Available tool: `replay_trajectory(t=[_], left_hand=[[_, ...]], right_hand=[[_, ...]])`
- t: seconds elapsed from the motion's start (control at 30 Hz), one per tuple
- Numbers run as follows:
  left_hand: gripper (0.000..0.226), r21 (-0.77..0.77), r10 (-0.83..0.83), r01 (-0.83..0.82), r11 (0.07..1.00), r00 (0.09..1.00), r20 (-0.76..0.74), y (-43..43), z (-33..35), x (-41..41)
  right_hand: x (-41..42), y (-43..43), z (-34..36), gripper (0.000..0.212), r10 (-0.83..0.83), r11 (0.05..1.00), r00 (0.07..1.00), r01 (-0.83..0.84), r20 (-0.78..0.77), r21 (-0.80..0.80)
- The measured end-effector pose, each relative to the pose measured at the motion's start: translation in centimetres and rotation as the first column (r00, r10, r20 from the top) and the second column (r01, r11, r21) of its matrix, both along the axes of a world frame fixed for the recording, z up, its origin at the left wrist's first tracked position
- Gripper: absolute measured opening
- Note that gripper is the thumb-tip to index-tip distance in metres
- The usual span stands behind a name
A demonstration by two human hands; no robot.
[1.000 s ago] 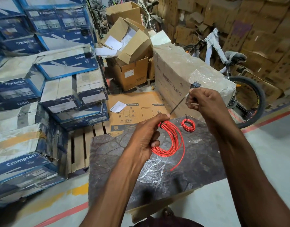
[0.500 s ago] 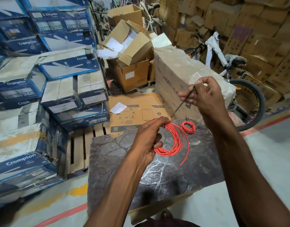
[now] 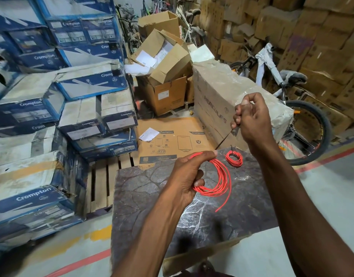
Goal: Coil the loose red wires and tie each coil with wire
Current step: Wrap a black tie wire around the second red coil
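Dark stone-patterned worktop [image 3: 152, 196] fills the lower middle of the frame, its near edge cutting diagonally across the bottom and its right edge falling away to bare grey floor [image 3: 322, 206] at right, the widest open room you have.

Your left hand [image 3: 189, 172] is at the centre of the frame, its grip closed around the top of the loose red coil [image 3: 220, 182]. The loops hang down over the worktop and one free end trails toward the lower right. A thin dark tie wire [image 3: 224, 139] runs taut from the left thumb tip up and right to your right hand [image 3: 252, 120], whose grip is pinched shut on the wire's upper end, just above the far edge of the worktop.

Close to that far edge, right of centre, a small tied red coil [image 3: 234, 158] lies flat on the stone, apart from the coil you hold.

Left of the worktop a wooden pallet [image 3: 102, 182] shows, and stacked blue-and-white boxes [image 3: 52, 116] crowd the whole left side. Just beyond the far edge lie a flat brown carton [image 3: 172, 140] and a plastic-wrapped carton [image 3: 222, 96] at upper right of centre. Farther right a bicycle [image 3: 292, 108] stands against a wall of brown cartons [image 3: 322, 37].
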State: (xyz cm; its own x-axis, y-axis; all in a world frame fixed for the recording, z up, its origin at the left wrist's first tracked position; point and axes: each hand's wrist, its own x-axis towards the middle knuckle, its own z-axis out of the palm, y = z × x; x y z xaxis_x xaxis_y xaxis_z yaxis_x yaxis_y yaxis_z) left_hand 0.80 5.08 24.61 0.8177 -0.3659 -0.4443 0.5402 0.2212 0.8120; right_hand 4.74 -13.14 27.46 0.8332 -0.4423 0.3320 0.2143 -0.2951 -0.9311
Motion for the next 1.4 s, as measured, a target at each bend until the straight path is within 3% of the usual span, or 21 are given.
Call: replay_trajectory(t=[0.33,0.63,0.73,0.9,1.07,1.2,1.4], left_hand=[[0.016,0.047,0.046,-0.046,0.998,0.999,-0.002,-1.2,-0.7,0.0],[0.020,0.102,0.064,-0.063,0.993,0.998,-0.010,-2.0,-2.9,-0.1],[0.020,0.098,0.082,-0.079,0.992,0.996,-0.030,-2.6,-3.6,0.2],[0.007,-0.040,0.095,-0.099,0.994,0.992,-0.083,-4.0,-4.8,1.6],[0.026,-0.173,0.115,-0.145,0.974,0.978,-0.176,-4.6,-6.7,3.3],[0.023,-0.173,0.108,-0.128,0.977,0.987,-0.121,-5.7,-8.0,4.3],[0.016,-0.050,0.096,-0.097,0.994,0.995,-0.020,-7.8,-10.8,6.0]], right_hand=[[0.5,-1.0,-0.9,0.019,-0.018,0.991,0.999,0.024,0.051,-0.130],[0.2,-2.1,-3.2,0.015,0.020,0.992,1.000,-0.019,0.000,-0.128],[0.0,-3.0,-3.9,0.014,0.062,0.996,0.998,-0.063,-0.017,-0.063],[-0.2,-5.8,-5.4,0.010,0.090,0.984,0.990,-0.072,-0.111,0.161],[-1.0,-7.2,-7.9,0.010,0.144,0.887,0.979,-0.064,-0.142,0.458],[-1.1,-7.9,-10.2,0.020,0.210,0.864,0.962,-0.097,-0.177,0.494],[-0.4,-7.7,-12.6,0.028,0.220,0.873,0.932,-0.057,-0.287,0.485]])
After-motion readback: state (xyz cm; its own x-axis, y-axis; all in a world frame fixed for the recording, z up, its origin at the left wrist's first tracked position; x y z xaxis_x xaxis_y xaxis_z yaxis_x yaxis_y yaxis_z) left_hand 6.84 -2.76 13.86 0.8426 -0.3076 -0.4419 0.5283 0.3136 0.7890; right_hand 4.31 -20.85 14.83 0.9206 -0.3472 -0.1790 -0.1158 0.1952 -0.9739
